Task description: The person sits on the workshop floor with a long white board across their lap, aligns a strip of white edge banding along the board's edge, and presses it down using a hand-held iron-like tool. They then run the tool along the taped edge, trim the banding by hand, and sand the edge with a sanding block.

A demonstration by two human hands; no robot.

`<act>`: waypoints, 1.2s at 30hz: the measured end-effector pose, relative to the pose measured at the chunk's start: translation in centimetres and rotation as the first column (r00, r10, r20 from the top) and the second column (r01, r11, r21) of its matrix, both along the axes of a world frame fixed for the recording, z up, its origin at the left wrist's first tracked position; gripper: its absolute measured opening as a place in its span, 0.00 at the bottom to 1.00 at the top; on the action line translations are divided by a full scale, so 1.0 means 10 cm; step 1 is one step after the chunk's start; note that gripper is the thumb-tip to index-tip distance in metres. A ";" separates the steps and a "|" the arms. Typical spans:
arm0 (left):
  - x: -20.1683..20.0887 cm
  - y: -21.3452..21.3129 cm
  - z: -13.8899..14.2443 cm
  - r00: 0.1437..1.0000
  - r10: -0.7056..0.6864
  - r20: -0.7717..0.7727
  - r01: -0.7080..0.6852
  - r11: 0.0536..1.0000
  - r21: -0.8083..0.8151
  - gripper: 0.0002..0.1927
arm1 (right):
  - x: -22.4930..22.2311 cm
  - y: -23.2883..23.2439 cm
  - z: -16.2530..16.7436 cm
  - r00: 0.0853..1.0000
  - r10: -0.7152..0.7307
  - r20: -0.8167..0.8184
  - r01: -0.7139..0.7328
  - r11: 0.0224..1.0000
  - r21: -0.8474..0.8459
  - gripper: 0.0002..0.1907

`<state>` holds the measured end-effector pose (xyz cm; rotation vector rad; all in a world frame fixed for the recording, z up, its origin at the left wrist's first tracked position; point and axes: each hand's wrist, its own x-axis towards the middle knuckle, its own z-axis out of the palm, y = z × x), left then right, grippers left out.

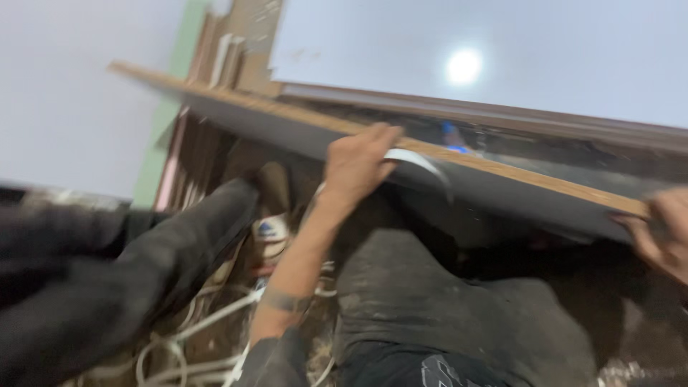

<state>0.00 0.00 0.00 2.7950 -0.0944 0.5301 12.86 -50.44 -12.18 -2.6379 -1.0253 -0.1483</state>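
Board: we hold a long flat board [502,188] with a grey face and a raw brown edge, tilted, its left end higher, over our knees.
Left hand: our left hand [357,161] rests on the board's near edge, its grip closed over the edge and a white edging strip [419,161] that curls away from it.
Right hand: our right hand [663,229] clamps the board's right end at the frame's border; blur hides the fingers.
Below: dark trousers [444,308], white cords [208,337] on the floor, a shoe [271,233].
Behind: a white panel [545,43], stacked boards [236,50].
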 end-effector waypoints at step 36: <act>0.43 -0.37 0.33 0.986 -0.142 -0.085 0.136 0.988 -0.079 0.13 | -0.31 1.64 1.45 0.999 0.024 -0.044 -0.012 0.966 0.260 0.23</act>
